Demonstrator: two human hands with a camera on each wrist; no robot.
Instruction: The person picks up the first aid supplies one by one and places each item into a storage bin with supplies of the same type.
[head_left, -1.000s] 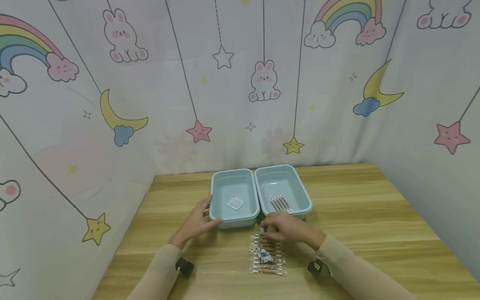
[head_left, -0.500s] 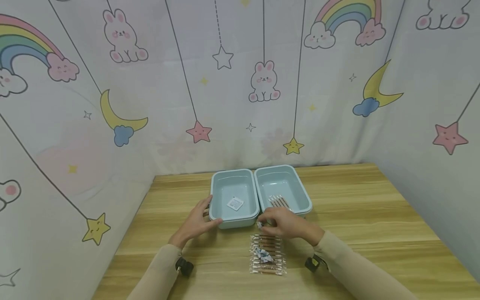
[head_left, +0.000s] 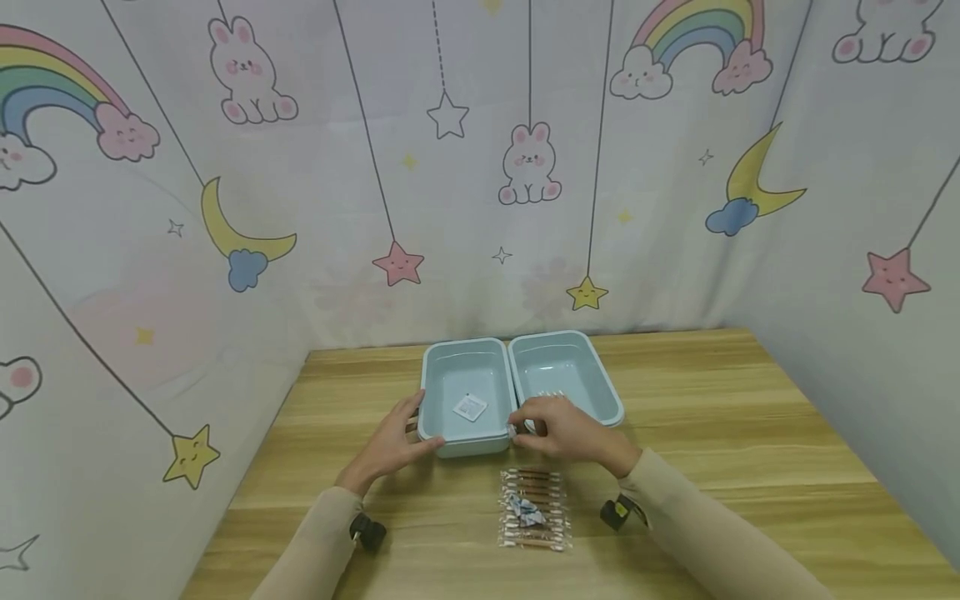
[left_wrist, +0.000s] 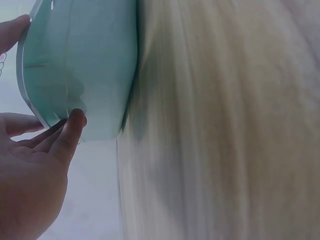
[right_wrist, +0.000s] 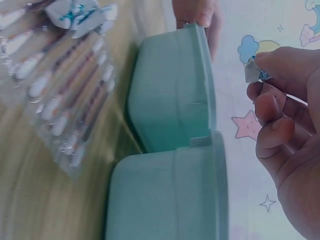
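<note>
In the head view my left hand (head_left: 393, 442) rests at the near-left corner of the left pale blue basin (head_left: 476, 447), its thumb by the front rim. The left wrist view shows fingertips against that basin's outer wall (left_wrist: 100, 65). Above the rims, where the two basins meet, my right hand (head_left: 570, 429) pinches a small crumpled white-and-blue wrapper (right_wrist: 254, 72) between thumb and index finger. A flat white square packet (head_left: 470, 407) lies inside the left basin. Cotton swabs in the right basin (head_left: 611, 392) are mostly hidden behind my right hand.
On the wooden table (head_left: 712, 433), in front of the basins, lies a row of clear-wrapped cotton swabs (head_left: 534, 542). Another crumpled white-and-blue wrapper (head_left: 527, 510) sits on top of them. A patterned curtain (head_left: 465, 300) hangs behind the table.
My right hand has moved up and away from the wrapped swabs, carrying the crumpled wrapper to the basins' near rims. It now covers more of the swabs in the right basin. The left hand stays put.
</note>
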